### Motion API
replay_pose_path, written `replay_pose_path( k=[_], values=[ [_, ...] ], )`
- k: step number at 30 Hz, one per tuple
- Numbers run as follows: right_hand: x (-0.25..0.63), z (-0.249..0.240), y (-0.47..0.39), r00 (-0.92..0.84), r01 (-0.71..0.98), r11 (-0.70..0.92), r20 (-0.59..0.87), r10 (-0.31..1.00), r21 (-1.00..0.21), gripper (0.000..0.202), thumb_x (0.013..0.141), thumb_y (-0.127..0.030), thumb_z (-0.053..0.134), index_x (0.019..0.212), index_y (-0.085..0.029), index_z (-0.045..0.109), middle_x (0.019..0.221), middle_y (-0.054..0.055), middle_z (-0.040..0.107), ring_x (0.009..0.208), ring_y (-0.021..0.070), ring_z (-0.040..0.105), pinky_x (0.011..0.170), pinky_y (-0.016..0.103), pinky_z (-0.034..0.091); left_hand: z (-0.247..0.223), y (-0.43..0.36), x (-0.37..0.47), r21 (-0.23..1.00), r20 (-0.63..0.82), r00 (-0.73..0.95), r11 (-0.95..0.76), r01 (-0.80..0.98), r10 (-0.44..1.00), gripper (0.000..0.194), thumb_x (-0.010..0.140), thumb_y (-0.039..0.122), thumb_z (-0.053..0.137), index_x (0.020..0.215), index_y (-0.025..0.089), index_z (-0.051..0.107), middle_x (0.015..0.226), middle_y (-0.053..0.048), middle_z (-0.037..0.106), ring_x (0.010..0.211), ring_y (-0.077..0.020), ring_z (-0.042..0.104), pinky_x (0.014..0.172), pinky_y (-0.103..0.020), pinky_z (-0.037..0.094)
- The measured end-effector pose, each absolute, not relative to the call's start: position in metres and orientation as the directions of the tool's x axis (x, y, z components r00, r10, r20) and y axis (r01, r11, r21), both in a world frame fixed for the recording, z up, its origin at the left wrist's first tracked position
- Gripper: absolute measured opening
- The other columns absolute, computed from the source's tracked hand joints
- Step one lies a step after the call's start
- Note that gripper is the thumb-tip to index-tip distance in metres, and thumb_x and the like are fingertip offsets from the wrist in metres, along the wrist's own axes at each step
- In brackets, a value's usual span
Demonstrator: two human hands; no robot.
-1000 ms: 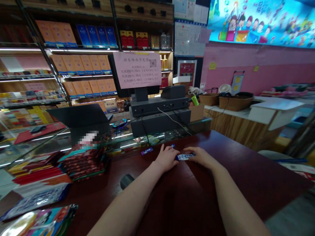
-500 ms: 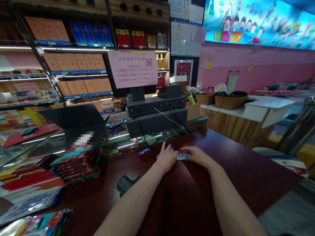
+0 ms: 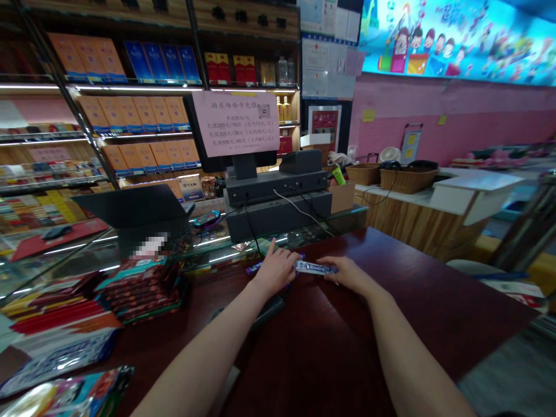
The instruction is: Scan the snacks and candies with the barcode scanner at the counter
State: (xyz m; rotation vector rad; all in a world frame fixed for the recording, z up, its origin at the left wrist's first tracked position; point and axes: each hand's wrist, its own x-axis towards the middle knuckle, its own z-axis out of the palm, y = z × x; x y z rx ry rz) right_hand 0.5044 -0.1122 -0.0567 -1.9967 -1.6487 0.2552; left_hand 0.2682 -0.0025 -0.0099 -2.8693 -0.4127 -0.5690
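My right hand (image 3: pixel 346 273) has its thumb and fingers closed on the right end of a slim blue-and-white wrapped packet (image 3: pixel 316 267), just above or on the dark red tabletop (image 3: pixel 330 336). My left hand (image 3: pixel 278 271) lies at the packet's left end, its fingers bent and its thumb raised. What lies inside its grasp is hidden. From behind the left hand peeks a purple wrapped packet (image 3: pixel 253 269); other bits of blue-purple wrapper show around the same fingers. A dark handle-shaped device (image 3: pixel 268 311) lies partly under my left forearm.
Stacked dark red packages (image 3: pixel 141 289) and colourful bags (image 3: pixel 82 397) lie at the left. Beyond the tabletop are a glass counter, a laptop (image 3: pixel 130 205) and a dark point-of-sale terminal (image 3: pixel 278 208) with trailing cables. Boxed goods fill the shelves behind.
My left hand has moved left, over part of the purple packet, and more of the blue-and-white packet shows. The right hand has barely shifted. More of the dark device's handle is visible.
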Motion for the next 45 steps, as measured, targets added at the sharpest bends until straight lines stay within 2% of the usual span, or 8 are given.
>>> replay_pose_path(
  k=[6,10,17,24,29,38,41,45],
  values=[
    [0.48,-0.05,-0.107,0.071,0.939,0.082,0.419,0.905,-0.335,0.042,0.079,-0.019,0.062,0.12,-0.029,0.067,0.119,0.004,0.073,0.11,0.025,0.065,0.112,0.06,0.029,0.002,0.002,0.234,-0.129,0.44,0.865,-0.936,0.327,0.242,0.021,0.093,0.027,0.054,0.112,0.023,0.06,0.103,-0.003,0.069,0.105,-0.0205,0.062,0.123,-0.056,0.009],
    [0.452,-0.038,-0.107,-0.057,0.939,0.239,0.571,0.819,-0.249,0.04,0.085,-0.019,0.06,0.124,-0.027,0.064,0.115,0.006,0.073,0.106,0.022,0.066,0.109,0.054,0.033,0.008,0.005,0.203,-0.132,0.489,0.832,-0.921,0.367,0.262,0.021,0.092,0.023,0.054,0.112,0.024,0.06,0.104,-0.001,0.07,0.105,-0.0197,0.063,0.123,-0.056,0.009],
    [0.406,-0.028,-0.097,-0.217,0.935,0.347,0.657,0.722,-0.073,0.041,0.093,-0.019,0.056,0.134,-0.024,0.056,0.122,0.007,0.07,0.111,0.0228,0.061,0.106,0.046,0.035,0.004,0.001,0.149,-0.103,0.567,0.753,-0.878,0.467,0.335,0.024,0.094,0.018,0.052,0.117,0.024,0.058,0.11,-0.001,0.069,0.106,-0.0182,0.065,0.124,-0.057,0.008],
    [0.38,-0.025,-0.091,-0.226,0.93,0.365,0.731,0.644,-0.034,0.035,0.097,-0.022,0.052,0.131,-0.026,0.058,0.12,0.005,0.071,0.11,0.0221,0.061,0.103,0.043,0.036,0.015,-0.008,0.112,-0.09,0.599,0.716,-0.859,0.505,0.358,0.026,0.095,0.017,0.053,0.119,0.026,0.057,0.113,0.0,0.07,0.109,-0.017,0.065,0.124,-0.059,0.007],
    [0.361,-0.022,-0.088,-0.248,0.918,0.397,0.751,0.612,-0.02,0.032,0.096,-0.021,0.053,0.127,-0.025,0.061,0.118,0.005,0.072,0.106,0.0221,0.063,0.098,0.042,0.039,0.008,-0.015,0.087,-0.01,0.645,0.643,-0.837,0.547,0.412,0.025,0.096,0.019,0.05,0.119,0.026,0.057,0.116,0.0,0.069,0.111,-0.0161,0.065,0.124,-0.059,0.006],
    [0.319,-0.012,-0.068,-0.203,0.861,0.492,0.803,0.56,-0.126,0.027,0.095,-0.025,0.055,0.119,-0.026,0.066,0.112,0.006,0.074,0.104,0.0234,0.065,0.095,0.043,0.043,-0.014,-0.026,0.049,0.16,0.734,0.448,-0.771,0.617,0.511,0.026,0.099,0.021,0.044,0.123,0.025,0.053,0.122,-0.004,0.067,0.118,-0.0163,0.061,0.123,-0.055,0.019],
    [0.306,-0.01,-0.061,-0.136,0.828,0.515,0.813,0.567,-0.221,0.022,0.095,-0.029,0.055,0.112,-0.025,0.069,0.106,0.006,0.075,0.101,0.024,0.065,0.091,0.042,0.045,-0.02,-0.025,0.044,0.211,0.757,0.378,-0.748,0.63,0.532,0.026,0.1,0.02,0.041,0.123,0.025,0.052,0.121,-0.004,0.067,0.118,-0.0158,0.06,0.122,-0.052,0.024],
    [0.298,-0.013,-0.057,-0.044,0.753,0.51,0.741,0.67,-0.416,0.021,0.094,-0.038,0.056,0.099,-0.026,0.073,0.096,0.005,0.076,0.093,0.0246,0.066,0.087,0.041,0.047,-0.028,-0.02,0.041,0.24,0.78,0.331,-0.742,0.627,0.532,0.026,0.1,0.021,0.039,0.122,0.024,0.053,0.118,-0.003,0.069,0.114,-0.0153,0.062,0.118,-0.046,0.034]
  ],
)
